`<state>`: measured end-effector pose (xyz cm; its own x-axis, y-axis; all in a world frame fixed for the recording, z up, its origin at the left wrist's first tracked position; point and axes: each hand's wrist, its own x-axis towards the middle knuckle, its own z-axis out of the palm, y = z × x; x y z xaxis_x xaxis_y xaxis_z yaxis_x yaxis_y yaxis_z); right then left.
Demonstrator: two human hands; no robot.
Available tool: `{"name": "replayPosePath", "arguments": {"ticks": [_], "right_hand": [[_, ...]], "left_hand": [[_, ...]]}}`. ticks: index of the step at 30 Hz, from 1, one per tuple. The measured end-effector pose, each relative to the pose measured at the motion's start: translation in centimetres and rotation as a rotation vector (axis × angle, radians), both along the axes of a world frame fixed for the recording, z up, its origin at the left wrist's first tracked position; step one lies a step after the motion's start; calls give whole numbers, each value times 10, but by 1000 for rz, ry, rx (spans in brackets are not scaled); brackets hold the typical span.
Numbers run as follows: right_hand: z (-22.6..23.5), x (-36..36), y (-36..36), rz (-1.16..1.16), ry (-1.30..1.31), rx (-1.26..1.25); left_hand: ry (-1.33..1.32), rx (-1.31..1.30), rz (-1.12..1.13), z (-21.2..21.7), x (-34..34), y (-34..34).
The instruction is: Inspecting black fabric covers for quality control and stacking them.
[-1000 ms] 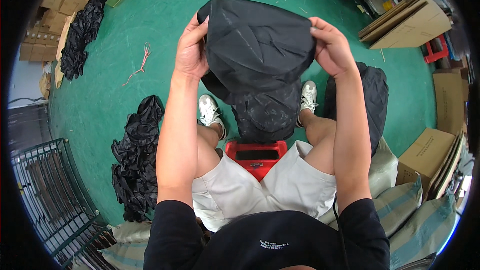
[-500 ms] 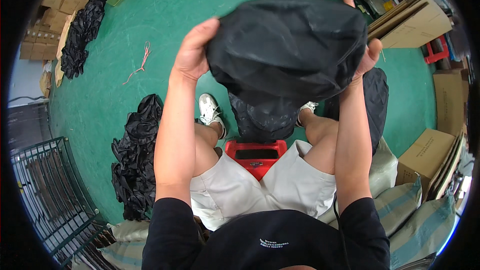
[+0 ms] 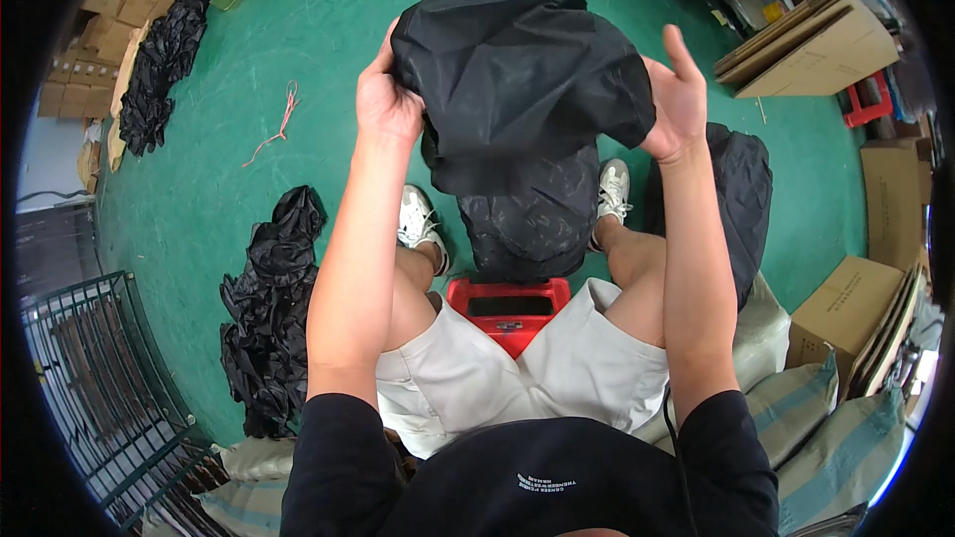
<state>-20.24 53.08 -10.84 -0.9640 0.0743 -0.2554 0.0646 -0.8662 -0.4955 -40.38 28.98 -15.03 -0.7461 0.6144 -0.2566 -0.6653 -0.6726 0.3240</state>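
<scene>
A black fabric garment (image 3: 517, 89) is being held up at chest height over the knees and a red stool (image 3: 507, 303). It is being pinched by the left hand (image 3: 390, 104), fingers closed; the right hand (image 3: 676, 99) is being pressed flat against its edge, fingers extended. More black pieces (image 3: 269, 318) are lying on the green floor (image 3: 328, 20) leftward.

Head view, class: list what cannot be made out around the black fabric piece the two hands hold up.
- Left hand fingertips: tucked under the black fabric piece.
- Right hand grip: palm against the fabric's edge; contact hidden behind it.
- Red stool: mostly covered by the fabric and white shorts.
- Fabric's shape: crumpled, cannot tell.
</scene>
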Motion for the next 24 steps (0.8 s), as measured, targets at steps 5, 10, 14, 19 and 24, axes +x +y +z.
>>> {"name": "replayPosePath", "arguments": {"ticks": [5, 10, 14, 19, 24], "right_hand": [[-13, 10, 9, -261, 304, -76], [-12, 1, 8, -231, 382, -255], [-2, 10, 15, -310, 447, -198], [-7, 11, 25, -288, 332, -175], [11, 13, 15, -494, 294, -37]], "left_hand": [[287, -278, -221, 22, 12, 5], [244, -459, -295, 33, 33, 11], [294, -61, -61, 33, 19, 1], [408, -483, -220, 23, 22, 6], [421, -4, -109, 29, 16, 5]]}}
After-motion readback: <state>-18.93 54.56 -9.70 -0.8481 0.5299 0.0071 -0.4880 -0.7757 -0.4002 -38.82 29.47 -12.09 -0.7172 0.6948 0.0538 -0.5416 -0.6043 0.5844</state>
